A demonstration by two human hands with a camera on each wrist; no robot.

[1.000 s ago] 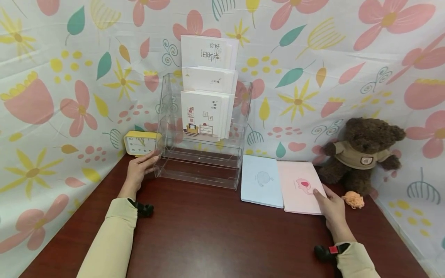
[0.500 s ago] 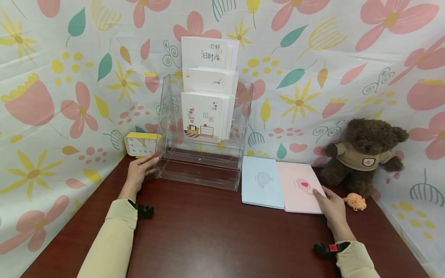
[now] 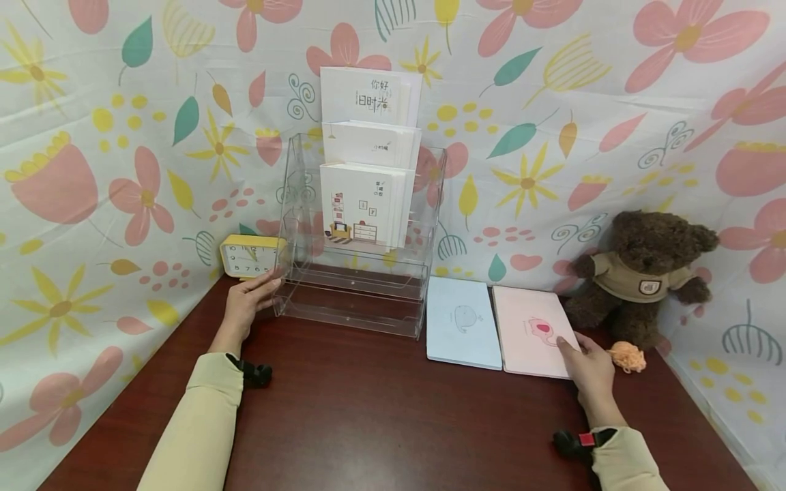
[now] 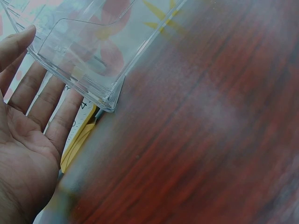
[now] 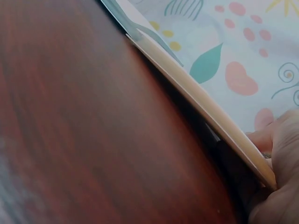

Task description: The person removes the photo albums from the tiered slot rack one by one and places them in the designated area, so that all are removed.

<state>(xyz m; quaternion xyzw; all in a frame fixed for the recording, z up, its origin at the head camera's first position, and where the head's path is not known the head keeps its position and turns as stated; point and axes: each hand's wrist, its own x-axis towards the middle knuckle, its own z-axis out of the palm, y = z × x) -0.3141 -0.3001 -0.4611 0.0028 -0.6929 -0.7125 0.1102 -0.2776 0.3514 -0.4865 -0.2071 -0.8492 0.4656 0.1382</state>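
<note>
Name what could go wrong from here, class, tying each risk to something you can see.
The pink book might slip, since the right hand holds it only near one edge. Moving it could nudge the blue book close beside it. The left hand, at the side of the clear rack, might jolt the yellow clock.

Left hand (image 4: 29, 149) partly hides clock (image 4: 76, 145); right wrist view crops right hand (image 5: 284, 170).

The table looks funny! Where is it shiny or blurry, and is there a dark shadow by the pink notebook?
Head view: faint pale glare on the table near the bottom edge; left wrist view: cloudy pale patches, with the wood grain blurred; right wrist view: the table is soft too, with a dark shadow below the pink notebook.
</note>
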